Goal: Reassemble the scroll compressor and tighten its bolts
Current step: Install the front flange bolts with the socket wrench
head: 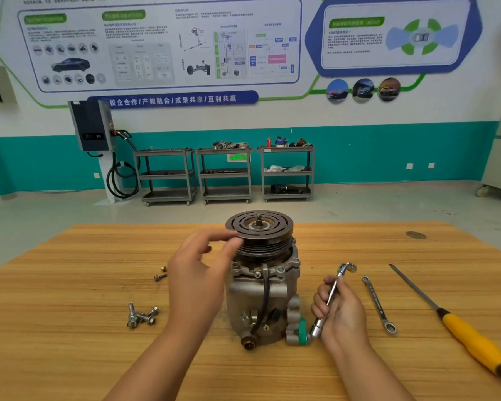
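Both hands flank the compressor [261,302], which stands upright on the table [70,285]. Left of it lie loose bolts [142,315] — not yet fitted, so the body may rock or topple if the wrench is leaned on. The left hand [197,282] pinches the clutch plate [259,227] by its rim atop the compressor; right of it, the right hand [342,314] grips a socket wrench [331,296], fingers curled.

Upright compressor [262,285] blocks centre of worktop [70,285]; left hand [197,282] and right hand [342,314] with socket wrench [335,283] crowd both flanks; bolt cluster [142,315] left; spanner [379,305], yellow-handled tool [472,342] right; far-left wood open
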Demonstrator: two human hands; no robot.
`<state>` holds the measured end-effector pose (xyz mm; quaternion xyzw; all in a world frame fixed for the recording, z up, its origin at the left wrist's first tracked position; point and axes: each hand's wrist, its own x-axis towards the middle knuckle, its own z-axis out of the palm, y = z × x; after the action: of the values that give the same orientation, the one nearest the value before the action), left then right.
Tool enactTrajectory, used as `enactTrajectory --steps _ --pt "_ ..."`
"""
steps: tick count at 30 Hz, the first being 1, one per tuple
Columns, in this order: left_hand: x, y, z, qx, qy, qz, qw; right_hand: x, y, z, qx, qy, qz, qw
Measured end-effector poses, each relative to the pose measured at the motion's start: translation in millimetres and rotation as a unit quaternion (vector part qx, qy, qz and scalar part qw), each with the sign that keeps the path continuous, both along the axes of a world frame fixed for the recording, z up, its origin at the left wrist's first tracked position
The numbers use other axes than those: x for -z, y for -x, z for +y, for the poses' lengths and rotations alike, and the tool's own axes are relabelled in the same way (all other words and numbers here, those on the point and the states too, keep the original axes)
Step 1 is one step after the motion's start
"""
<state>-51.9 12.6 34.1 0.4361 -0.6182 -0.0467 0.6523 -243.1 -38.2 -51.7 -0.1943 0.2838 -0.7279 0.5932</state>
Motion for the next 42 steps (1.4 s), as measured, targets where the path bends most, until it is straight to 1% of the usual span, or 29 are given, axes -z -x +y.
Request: enactTrajectory --steps 2,5,10,14,18,21,30,33,34,36,38,39,42 --pt "-3 15 6 0.028 -0.004 -0.021 0.999 0 2 0 0.000 -0.011 -0.031 0.999" --pt "1 31 2 -0.012 0.030 -0.099 0.995 -1 4 0 0.009 -0.015 -0.049 0.999" --pt "12 41 -10 -0.061 0.102 -0.165 0.979 -3 -1 1 0.005 0.008 -0.035 0.999" --pt "21 41 -20 -0.091 0.170 -0.196 0.962 -3 -1 1 -0.009 0.012 -0.035 0.999" --pt "29 41 -24 -0.103 0.196 -0.224 0.949 -4 0 2 -0.018 0.009 -0.048 0.999" --pt "34 41 -26 -0.107 0.199 -0.233 0.946 -4 -1 3 -0.023 0.008 -0.039 0.999" --pt "53 38 -28 -0.118 0.154 -0.191 0.962 -5 -4 3 -0.025 0.017 0.028 0.999" --pt "59 35 -27 -0.111 0.124 -0.147 0.975 -5 -3 3 -0.014 0.026 0.047 0.998" --pt "62 33 -27 -0.099 0.097 -0.115 0.984 -6 -2 3 -0.013 0.029 0.047 0.998" --pt "70 30 -24 -0.044 -0.008 -0.006 0.999 -7 0 3 -0.016 0.033 0.042 0.998" --pt "77 27 -25 0.018 -0.102 0.120 0.987 -9 0 3 -0.017 0.040 0.035 0.998" --pt "80 27 -26 0.035 -0.125 0.147 0.981 -11 0 3 -0.012 0.049 0.040 0.998" --pt "90 26 -31 0.077 -0.175 0.113 0.975 -19 0 8 0.022 0.074 0.116 0.990"
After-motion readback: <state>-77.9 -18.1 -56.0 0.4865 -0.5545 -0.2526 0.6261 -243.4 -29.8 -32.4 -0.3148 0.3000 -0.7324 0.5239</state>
